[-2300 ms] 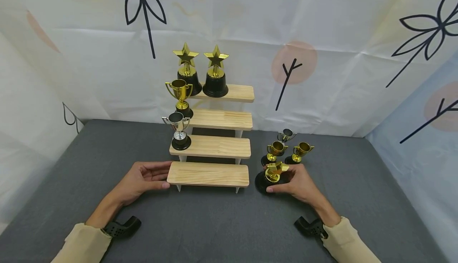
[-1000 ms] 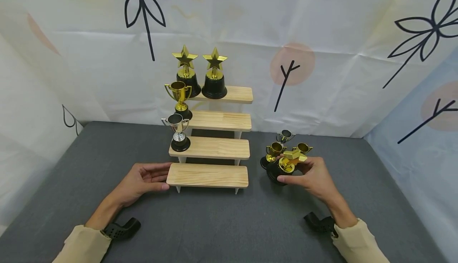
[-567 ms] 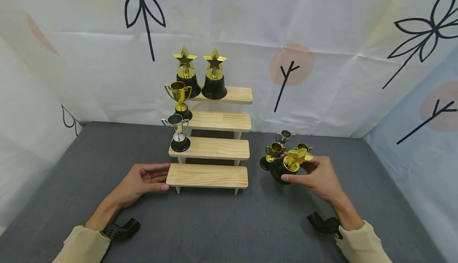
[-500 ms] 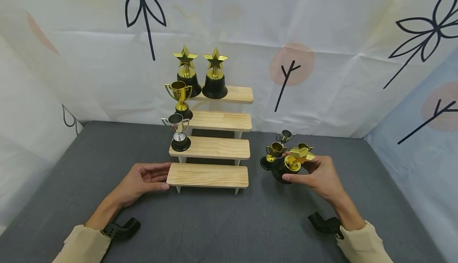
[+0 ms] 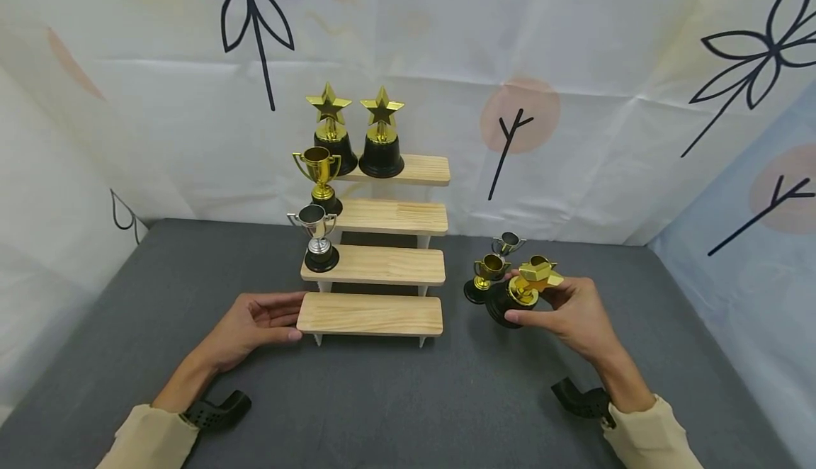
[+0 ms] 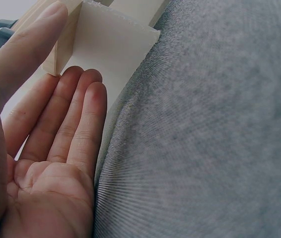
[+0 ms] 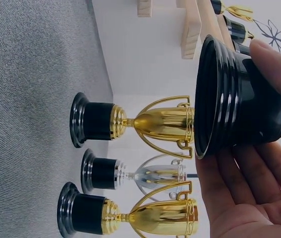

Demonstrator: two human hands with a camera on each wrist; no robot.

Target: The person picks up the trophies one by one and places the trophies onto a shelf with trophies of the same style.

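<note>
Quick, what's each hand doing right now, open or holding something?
Left hand: open, fingers at the end of the bottom shelf.
Right hand: holding a tilted star trophy by its black base.

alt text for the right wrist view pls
A right hand grips a black trophy base in a sideways view. Beyond it, a silver cup and two gold cups stand on a grey table, wooden shelves at the top.

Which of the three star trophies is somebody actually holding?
The star trophy tilted in the right hand. What sets it apart: the other two star trophies stand upright on the top shelf, with no hand on them.
</note>
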